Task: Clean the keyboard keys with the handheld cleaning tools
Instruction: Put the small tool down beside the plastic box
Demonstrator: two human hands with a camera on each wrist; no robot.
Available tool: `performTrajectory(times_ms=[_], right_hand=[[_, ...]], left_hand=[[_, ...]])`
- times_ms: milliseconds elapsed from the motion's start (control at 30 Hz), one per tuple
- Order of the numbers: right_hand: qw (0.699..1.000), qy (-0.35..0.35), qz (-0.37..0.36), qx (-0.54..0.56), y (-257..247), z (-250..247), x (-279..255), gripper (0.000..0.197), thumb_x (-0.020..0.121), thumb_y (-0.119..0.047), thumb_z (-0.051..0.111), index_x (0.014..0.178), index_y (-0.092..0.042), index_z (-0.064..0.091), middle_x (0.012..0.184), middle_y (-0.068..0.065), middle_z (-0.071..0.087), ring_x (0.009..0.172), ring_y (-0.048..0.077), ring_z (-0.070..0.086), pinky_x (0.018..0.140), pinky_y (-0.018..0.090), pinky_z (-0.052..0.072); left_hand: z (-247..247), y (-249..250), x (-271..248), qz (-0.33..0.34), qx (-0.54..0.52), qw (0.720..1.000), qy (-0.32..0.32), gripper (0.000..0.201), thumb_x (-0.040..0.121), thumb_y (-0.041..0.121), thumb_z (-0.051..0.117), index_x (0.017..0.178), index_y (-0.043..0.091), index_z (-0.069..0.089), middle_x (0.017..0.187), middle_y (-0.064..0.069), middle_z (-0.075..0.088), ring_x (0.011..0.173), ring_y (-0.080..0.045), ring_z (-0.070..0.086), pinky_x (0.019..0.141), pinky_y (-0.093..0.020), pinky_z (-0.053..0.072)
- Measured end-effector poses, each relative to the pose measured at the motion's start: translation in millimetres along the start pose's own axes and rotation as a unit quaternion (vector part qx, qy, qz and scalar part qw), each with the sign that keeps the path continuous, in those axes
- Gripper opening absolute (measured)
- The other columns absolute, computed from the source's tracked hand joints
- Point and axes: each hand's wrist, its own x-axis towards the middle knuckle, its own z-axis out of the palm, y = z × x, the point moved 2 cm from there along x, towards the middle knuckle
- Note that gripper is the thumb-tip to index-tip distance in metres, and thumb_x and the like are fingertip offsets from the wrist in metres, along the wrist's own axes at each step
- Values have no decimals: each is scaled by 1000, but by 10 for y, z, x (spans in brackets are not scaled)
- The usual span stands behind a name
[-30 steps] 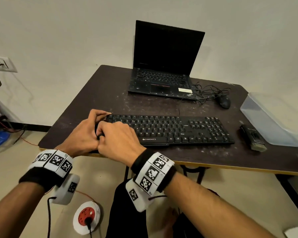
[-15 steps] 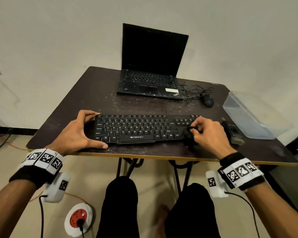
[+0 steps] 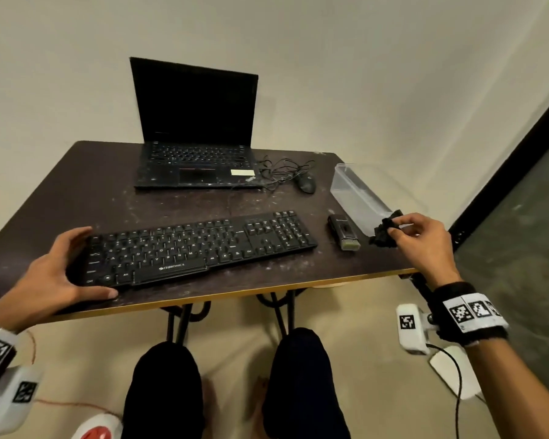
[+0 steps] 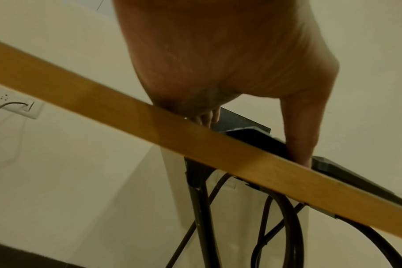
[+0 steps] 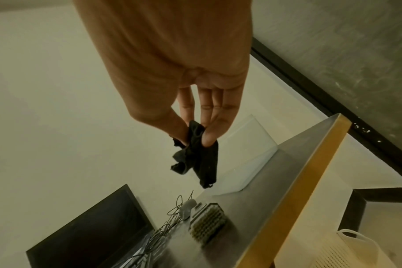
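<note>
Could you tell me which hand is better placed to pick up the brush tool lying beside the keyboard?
The right hand: it hovers just past the brush tool, though it pinches the black cloth. The left hand braces the keyboard at its far end.

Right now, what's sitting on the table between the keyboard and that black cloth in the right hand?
A small black brush lies between the keyboard and the black cloth pinched by the right hand; the head view shows it.

— What sort of place is this?
— A plain home workspace: a scuffed folding counter (image 3: pixel 114 198) against a bare wall, with a laptop (image 3: pixel 197 147), a wired mouse (image 3: pixel 305 184) and a wall socket (image 4: pixel 10 101).
</note>
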Motion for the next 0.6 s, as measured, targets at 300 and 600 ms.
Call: performTrajectory(times_ms=[300, 600], right_hand=[[996, -57, 41, -51, 74, 253, 4, 18, 89, -21, 76, 105, -29, 78, 92, -2, 78, 103, 25, 70, 99, 44, 56], [984, -110, 10, -140, 281, 277, -45, 45, 88, -27, 78, 132, -23, 71, 121, 6, 77, 118, 31, 68, 107, 42, 53]], left_hand=[[491, 608, -117, 187, 231, 955, 19, 106, 56, 69, 67, 152, 27, 47, 164, 16, 38, 150, -12, 36, 127, -26, -7], [1970, 2068, 25, 272, 218, 930, -115, 79, 74, 71, 57, 143, 32, 59, 165, 11, 43, 151, -6, 36, 121, -26, 8]])
